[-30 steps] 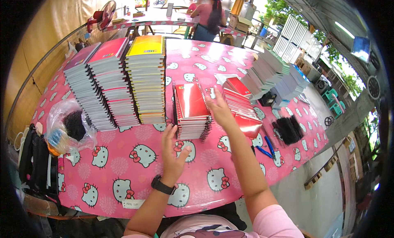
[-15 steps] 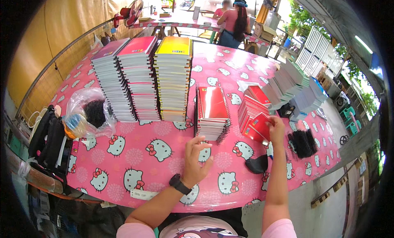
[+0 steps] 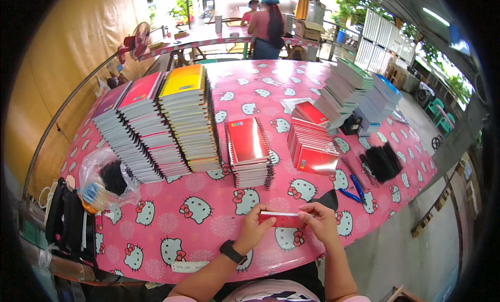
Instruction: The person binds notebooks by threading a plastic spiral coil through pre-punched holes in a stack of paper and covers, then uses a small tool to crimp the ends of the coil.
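Note:
Over the near middle of the table, my left hand (image 3: 253, 230) and my right hand (image 3: 321, 226) grip a small red notebook (image 3: 282, 220) between them, one at each end. It is tilted so that its page edge faces up; whether it has a binding coil cannot be made out. Beyond my hands stands a stack of red wire-bound notebooks (image 3: 247, 140). To its right a slanting pile of red notebooks (image 3: 311, 146) leans over. Right of my right hand lie blue-handled pliers (image 3: 356, 189) and a dark, curved object (image 3: 328, 199), partly behind that hand.
Tall notebook stacks with purple (image 3: 110, 100), red (image 3: 139, 89) and yellow (image 3: 182, 79) covers stand at left. Black binding coils (image 3: 383, 162) lie at right, before green-edged stacks (image 3: 344, 88). A plastic bag (image 3: 104, 177) sits left. Two people are at a far table (image 3: 229, 37).
My right hand has brought a red notebook from the slanting pile toward me, and my left hand has closed on it too. The view has shifted, and the pliers now show.

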Motion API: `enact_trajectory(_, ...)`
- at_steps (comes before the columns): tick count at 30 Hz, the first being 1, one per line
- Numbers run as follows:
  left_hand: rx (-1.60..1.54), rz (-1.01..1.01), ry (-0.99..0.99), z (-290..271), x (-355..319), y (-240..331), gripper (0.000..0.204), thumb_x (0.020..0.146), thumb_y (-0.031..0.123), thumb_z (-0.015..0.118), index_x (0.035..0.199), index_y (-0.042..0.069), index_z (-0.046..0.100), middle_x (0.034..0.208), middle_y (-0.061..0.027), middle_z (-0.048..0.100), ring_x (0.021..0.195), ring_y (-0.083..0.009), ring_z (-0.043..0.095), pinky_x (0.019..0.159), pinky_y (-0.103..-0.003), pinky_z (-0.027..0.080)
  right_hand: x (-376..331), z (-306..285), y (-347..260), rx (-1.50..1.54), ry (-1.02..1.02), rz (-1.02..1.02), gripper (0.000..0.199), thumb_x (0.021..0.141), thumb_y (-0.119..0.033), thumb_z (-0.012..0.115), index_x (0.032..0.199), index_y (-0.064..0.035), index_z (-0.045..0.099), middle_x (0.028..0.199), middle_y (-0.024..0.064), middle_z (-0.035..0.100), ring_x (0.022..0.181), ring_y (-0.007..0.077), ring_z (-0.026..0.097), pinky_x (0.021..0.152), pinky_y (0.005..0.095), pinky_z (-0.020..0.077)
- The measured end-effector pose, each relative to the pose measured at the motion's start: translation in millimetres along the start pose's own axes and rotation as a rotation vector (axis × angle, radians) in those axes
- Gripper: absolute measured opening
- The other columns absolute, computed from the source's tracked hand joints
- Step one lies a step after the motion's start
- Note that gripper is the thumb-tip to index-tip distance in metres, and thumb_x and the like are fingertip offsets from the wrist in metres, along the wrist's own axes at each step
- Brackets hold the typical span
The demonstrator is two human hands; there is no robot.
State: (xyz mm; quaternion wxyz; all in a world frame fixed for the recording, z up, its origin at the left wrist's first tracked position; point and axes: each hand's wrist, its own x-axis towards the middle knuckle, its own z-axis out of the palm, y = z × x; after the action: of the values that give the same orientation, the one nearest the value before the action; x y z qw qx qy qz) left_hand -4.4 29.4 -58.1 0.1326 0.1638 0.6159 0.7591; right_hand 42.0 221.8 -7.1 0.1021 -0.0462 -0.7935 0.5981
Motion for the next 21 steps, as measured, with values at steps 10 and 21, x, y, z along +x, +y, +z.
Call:
enact_trajectory(10, 1.234, 0.687, 0.141, 29, -19, 40, 0.035, 0.077, 0.004, 0.061, 0.112, 0.007, 0.058, 0.093, -0.0052, 0.061, 0.087, -0.0214, 0.057, 0.094, -0.043, 0.028, -9, 34, -2, 0.287, 0.028, 0.028, 0.016, 0.086, -0.017, 0.061, 0.095, -0.0043, 0.062, 0.082, 0.0003, 0.06, 0.073, 0.0083, 0.054, 0.066, 0.0249, 0.0451)
enact_trajectory(21, 1.146, 0.712, 0.124, 26, -15, 44, 0.012, 0.078, 0.008, 0.061, 0.09, 0.008, 0.065, 0.086, -0.005, 0.056, 0.083, -0.0248, 0.051, 0.079, -0.039, 0.033, 138, -203, 109, -1.236, 0.571, 0.079, 0.024, 0.076, -0.023, 0.065, 0.088, -0.0032, 0.063, 0.092, 0.016, 0.061, 0.088, 0.0339, 0.059, 0.078, 0.0429, 0.0494)
